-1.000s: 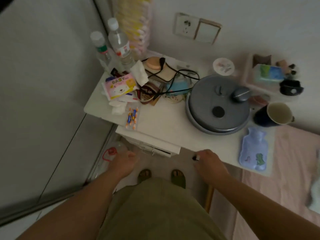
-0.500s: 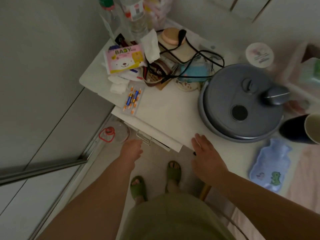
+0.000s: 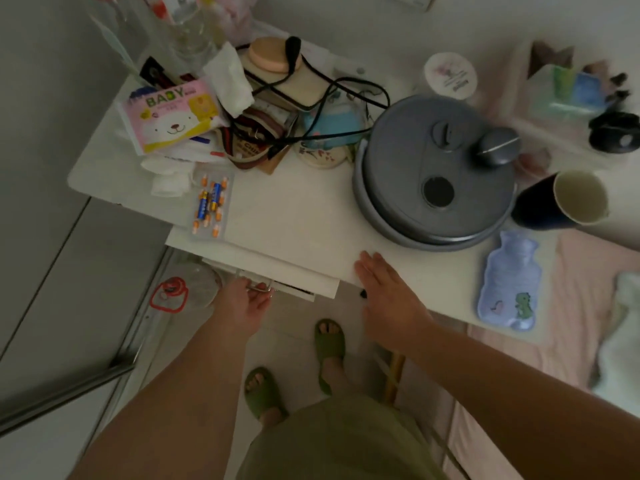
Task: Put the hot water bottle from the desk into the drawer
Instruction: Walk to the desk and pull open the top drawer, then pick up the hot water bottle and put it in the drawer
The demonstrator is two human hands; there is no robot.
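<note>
The small blue hot water bottle [image 3: 509, 282], printed with a green dinosaur, lies flat at the front right corner of the white desk [image 3: 298, 223]. The white drawer [image 3: 294, 284] sits under the desk's front edge, barely pulled out. My left hand [image 3: 246, 303] is under that edge with its fingers curled around the metal drawer handle [image 3: 259, 288]. My right hand [image 3: 384, 289] rests palm down, fingers spread, on the desk's front edge, well left of the bottle.
A big grey round lidded appliance [image 3: 436, 171] fills the desk's right middle, a dark mug [image 3: 561, 199] beside it. Batteries [image 3: 209, 202], a wipes pack [image 3: 169, 116], cables and bottles crowd the left and back. A pink bed [image 3: 581, 299] is on the right; my feet in green slippers stand below.
My left hand has risen from beside the drawer to the handle and closed on it. My right hand slid forward onto the desk's edge. The view moved closer and lower.
</note>
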